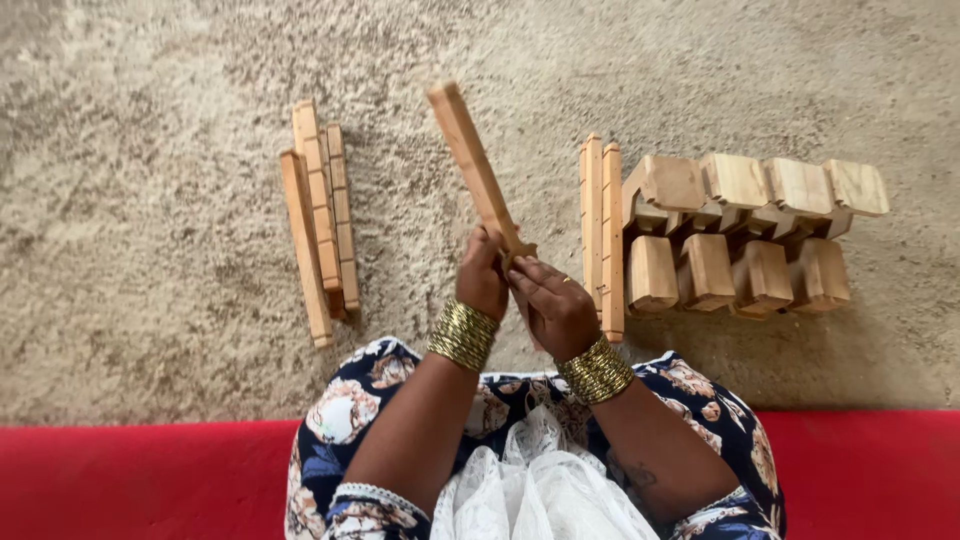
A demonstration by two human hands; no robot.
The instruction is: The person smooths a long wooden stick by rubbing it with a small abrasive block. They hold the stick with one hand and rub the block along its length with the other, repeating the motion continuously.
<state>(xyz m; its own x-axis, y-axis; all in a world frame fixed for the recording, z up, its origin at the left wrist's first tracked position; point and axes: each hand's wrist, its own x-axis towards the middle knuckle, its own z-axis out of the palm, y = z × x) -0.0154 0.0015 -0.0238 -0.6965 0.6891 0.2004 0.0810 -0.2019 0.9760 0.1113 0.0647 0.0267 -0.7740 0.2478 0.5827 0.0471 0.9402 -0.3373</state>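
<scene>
Nearest, a red mat [120, 480] edges the rough floor [150, 150]. Above the lap, the left hand [481, 280] and right hand [553, 305] are both closed round the lower end of one wooden stick [472, 160], which slants up and away to the left, clear of the floor. Left, three similar sticks [322, 215] lie bundled; right, two more sticks [602, 230] rest against rows of wooden blocks [745, 235], seemingly sorted by shape
</scene>
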